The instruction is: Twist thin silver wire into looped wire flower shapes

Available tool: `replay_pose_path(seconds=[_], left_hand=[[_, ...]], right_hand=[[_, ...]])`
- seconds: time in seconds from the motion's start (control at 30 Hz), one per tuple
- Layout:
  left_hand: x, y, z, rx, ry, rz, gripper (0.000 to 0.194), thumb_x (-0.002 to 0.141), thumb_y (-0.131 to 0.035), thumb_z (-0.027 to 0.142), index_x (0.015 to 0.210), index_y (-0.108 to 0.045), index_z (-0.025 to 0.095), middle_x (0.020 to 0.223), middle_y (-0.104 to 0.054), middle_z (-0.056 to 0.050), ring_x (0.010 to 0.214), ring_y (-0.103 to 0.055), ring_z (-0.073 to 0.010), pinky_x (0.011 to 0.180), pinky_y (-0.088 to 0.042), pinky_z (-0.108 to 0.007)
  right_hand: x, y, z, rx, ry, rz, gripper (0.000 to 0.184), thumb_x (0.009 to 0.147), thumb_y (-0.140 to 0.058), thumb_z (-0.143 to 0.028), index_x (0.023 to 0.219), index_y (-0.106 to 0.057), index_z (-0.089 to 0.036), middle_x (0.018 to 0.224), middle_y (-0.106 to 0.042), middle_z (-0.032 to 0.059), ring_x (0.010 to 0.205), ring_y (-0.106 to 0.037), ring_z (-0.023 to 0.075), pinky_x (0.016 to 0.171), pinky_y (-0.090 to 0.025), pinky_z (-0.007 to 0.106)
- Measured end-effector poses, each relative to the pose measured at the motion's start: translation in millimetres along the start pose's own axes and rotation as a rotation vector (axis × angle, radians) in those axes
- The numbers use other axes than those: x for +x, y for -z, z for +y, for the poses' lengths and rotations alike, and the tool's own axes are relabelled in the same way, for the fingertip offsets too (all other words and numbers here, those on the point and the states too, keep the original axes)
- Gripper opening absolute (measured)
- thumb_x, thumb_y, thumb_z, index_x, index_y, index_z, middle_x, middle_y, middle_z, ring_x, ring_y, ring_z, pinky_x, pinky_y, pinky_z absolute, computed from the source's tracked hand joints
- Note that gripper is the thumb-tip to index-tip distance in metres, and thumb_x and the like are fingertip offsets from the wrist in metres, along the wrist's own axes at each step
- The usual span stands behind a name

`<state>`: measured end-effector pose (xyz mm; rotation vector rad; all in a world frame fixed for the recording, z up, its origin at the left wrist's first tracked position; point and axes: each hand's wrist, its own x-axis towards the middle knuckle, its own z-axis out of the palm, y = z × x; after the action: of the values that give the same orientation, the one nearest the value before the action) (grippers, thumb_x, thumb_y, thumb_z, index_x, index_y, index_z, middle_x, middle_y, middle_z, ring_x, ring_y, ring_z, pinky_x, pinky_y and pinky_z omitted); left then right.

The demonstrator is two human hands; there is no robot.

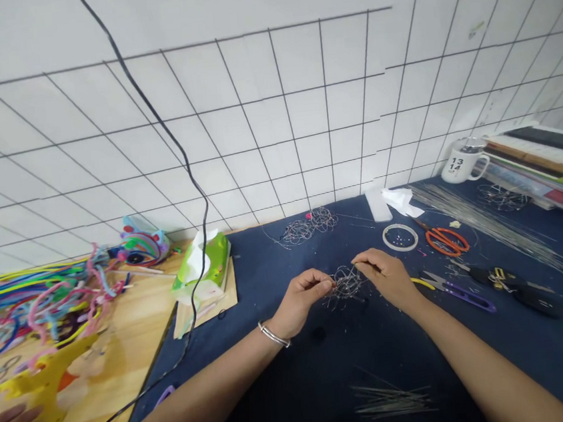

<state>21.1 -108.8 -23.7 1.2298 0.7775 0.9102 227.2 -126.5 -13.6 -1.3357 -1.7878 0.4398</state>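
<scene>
A loose tangle of thin silvery wire [348, 282] lies between my two hands, over the dark blue cloth. My left hand [305, 297], with a silver bangle at the wrist, has thumb and fingers pinched on the left side of the tangle. At its upper right, the fingertips of my right hand [383, 274] pinch what looks like a wire end. Just where the wire runs within the fingers is too fine to see. Below my hands, short straight wires [394, 400] lie in a small bundle.
Right of me are purple-handled snips [466, 292], black-handled pliers [518, 290], orange scissors [446, 240], a white ring dish [400, 237], long wires [489, 226] and a mug [462, 162]. Left, a green tissue pack [204, 266], a black cable [173, 135] and another person's hand at a yellow glue gun [45, 383].
</scene>
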Motion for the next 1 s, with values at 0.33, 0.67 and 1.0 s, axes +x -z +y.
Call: replay_pose_path(seconds=[0.33, 0.67, 1.0], left_hand=[[-3.9, -0.2, -10.0, -0.271, 0.071, 0.168, 0.017, 0.077, -0.061, 0.03, 0.078, -0.057, 0.014, 0.087, -0.064, -0.005, 0.079, -0.059, -0.0134, 0.074, -0.045, -0.028], [-5.8, 2.0, -10.0, -0.221, 0.024, 0.197, 0.012, 0.08, -0.057, 0.028, 0.082, -0.054, 0.016, 0.096, -0.062, -0.005, 0.085, -0.057, -0.015, 0.082, -0.044, -0.032], [-11.2, 4.1, -9.7, -0.042, -0.138, 0.087, 0.004, 0.08, -0.056, 0.02, 0.079, -0.054, 0.016, 0.099, -0.056, -0.005, 0.092, -0.052, -0.0158, 0.085, -0.041, -0.031]], right_hand=[[-8.4, -12.8, -16.9, -0.127, -0.029, 0.033, 0.014, 0.085, -0.045, -0.024, 0.082, -0.059, -0.022, 0.078, -0.06, 0.0025, 0.076, -0.056, 0.0169, 0.072, -0.044, 0.029], [-11.1, -34.7, -18.2, -0.025, -0.179, -0.072, 0.015, 0.082, -0.048, -0.024, 0.088, -0.061, -0.024, 0.082, -0.065, 0.0012, 0.074, -0.06, 0.0172, 0.068, -0.047, 0.029], [-11.9, -37.8, -30.2, 0.196, -0.333, -0.137, 0.011, 0.081, -0.047, -0.026, 0.081, -0.057, -0.021, 0.069, -0.058, -0.0007, 0.061, -0.052, 0.0134, 0.057, -0.043, 0.025]])
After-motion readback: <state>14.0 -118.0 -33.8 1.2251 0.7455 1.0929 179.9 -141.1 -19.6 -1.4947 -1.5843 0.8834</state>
